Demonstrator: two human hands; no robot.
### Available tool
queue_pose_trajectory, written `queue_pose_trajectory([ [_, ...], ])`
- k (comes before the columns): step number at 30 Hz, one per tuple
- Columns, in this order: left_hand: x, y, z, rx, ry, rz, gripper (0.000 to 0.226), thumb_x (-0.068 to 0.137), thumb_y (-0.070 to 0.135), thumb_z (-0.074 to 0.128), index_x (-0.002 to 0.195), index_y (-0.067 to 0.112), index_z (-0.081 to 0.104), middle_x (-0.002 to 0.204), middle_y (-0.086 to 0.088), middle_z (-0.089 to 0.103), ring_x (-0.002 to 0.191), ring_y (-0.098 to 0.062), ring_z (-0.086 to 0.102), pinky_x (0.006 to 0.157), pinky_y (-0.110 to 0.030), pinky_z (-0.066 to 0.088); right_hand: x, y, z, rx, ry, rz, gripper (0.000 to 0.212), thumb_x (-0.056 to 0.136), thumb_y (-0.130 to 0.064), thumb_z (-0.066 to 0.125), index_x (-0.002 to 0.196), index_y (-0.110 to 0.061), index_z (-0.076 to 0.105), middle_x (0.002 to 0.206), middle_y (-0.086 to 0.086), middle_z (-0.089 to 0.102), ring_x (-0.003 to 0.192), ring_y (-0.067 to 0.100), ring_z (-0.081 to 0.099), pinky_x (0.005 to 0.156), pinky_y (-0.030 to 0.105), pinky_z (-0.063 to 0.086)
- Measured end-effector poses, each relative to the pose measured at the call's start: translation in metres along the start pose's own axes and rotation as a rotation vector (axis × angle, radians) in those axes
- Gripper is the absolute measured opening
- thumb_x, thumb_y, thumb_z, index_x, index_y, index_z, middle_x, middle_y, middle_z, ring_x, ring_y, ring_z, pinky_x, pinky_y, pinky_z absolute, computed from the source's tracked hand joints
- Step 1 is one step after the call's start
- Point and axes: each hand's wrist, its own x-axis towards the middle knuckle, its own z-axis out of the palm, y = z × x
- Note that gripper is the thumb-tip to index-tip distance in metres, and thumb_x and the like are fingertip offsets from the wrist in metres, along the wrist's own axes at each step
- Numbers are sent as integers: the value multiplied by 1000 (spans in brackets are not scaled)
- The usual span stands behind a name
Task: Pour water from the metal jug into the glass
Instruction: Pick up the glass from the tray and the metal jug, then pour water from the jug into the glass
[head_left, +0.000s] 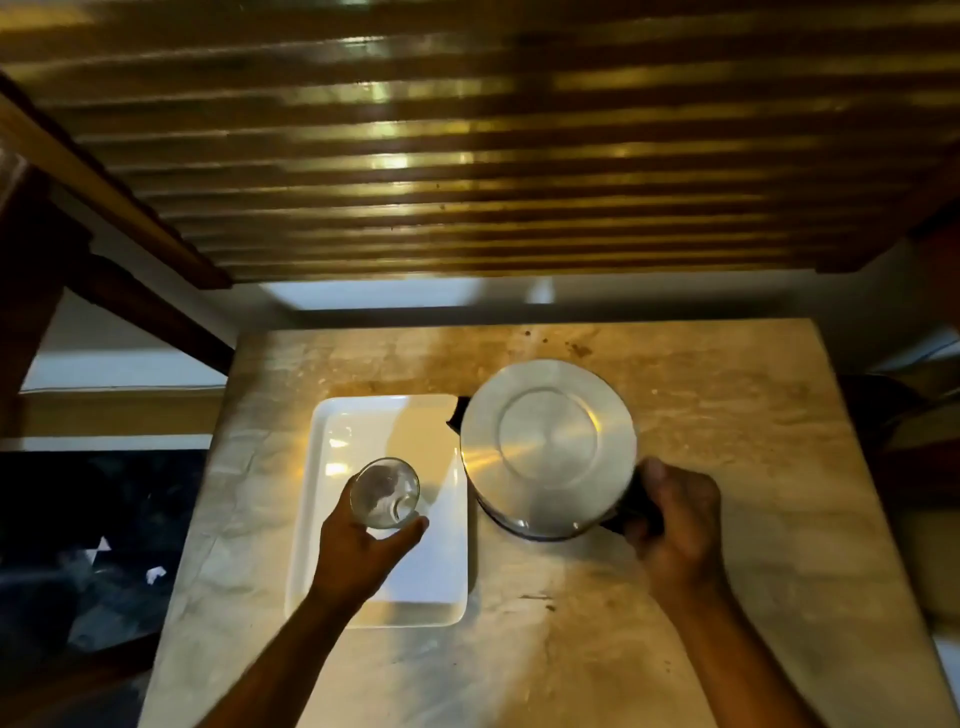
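Both bare forearms rise from the bottom edge of the frame. The left hand (358, 551), left of centre, curls its fingers and thumb closed around something. The right hand (675, 525), right of centre, is clenched in a fist-like grip.

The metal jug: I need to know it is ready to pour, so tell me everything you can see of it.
The round, silvery metal jug stands upright on the beige marble-look table, right of the white rectangular tray. A flat, brushed metal lid with a raised centre disc covers its top. A dark spout points left toward the tray. The right hand grips its dark handle at the near right side. Its contents are hidden.
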Motion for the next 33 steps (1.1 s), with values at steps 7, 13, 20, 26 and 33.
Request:
queue_pose_trajectory([
  [7,-16,94,-60,-27,40,94,60,68,4,93,119,12,63,108,-3,68,99,-25,65,84,-31,48,6,-84,37,-8,143,-38,54,81,-45,67,38,-19,47,34,-7,38,32,8,36,37,16,31],
  [13,-37,233,-147,-43,82,362,68,63,3,95,111,38,61,100,1,73,94,-9,70,69,-5,52,-5,-254,84,120,75,-95,40,66,-54,70,47,-19,64,46,-1,57,44,11,55,42,20,41],
  [20,-102,389,-230,-180,107,602,39,76,10,87,101,30,64,96,4,77,87,-13,76,71,-32,63,-53,-490,127,19,-79,-202,59,72,-66,63,38,-20,53,36,-3,42,31,13,34,36,21,26],
  [26,-131,472,-288,-228,245,827,42,79,15,87,106,29,57,92,-1,71,81,-21,73,56,-19,60,-86,-592,148,-3,-132,-337,61,82,-57,65,35,-20,53,35,-5,38,29,11,29,32,19,24],
  [33,-147,503,-324,-299,320,901,39,76,16,89,100,26,60,84,3,70,74,-6,72,51,-13,55,-99,-643,169,-271,-206,-415,61,79,-61,63,35,-21,50,35,-5,36,30,12,25,34,20,21],
])
